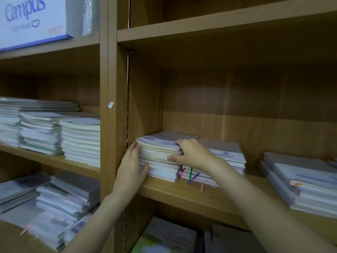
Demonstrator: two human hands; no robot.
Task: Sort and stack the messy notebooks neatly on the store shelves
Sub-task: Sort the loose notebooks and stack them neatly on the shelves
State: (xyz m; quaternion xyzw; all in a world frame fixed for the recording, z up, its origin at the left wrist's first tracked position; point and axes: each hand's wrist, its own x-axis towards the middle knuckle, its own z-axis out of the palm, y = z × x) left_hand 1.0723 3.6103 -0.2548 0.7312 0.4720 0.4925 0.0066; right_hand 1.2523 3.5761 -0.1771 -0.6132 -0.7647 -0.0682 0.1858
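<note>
A stack of grey-covered notebooks (160,157) stands at the left end of the middle wooden shelf (182,192), close to the upright side panel. My left hand (131,165) lies flat against the stack's left side, fingers straight. My right hand (191,154) grips the stack's right front corner, fingers curled over the top and thumb on the front edge. A second stack with coloured ribbon markers (218,161) sits right beside it, partly hidden by my right wrist.
Another pile of notebooks (300,181) lies at the shelf's right. The left bay holds tidy stacks (54,132) above and a messy heap (54,203) below. A Campus sign (31,19) stands top left. Books (173,236) fill the lower shelf.
</note>
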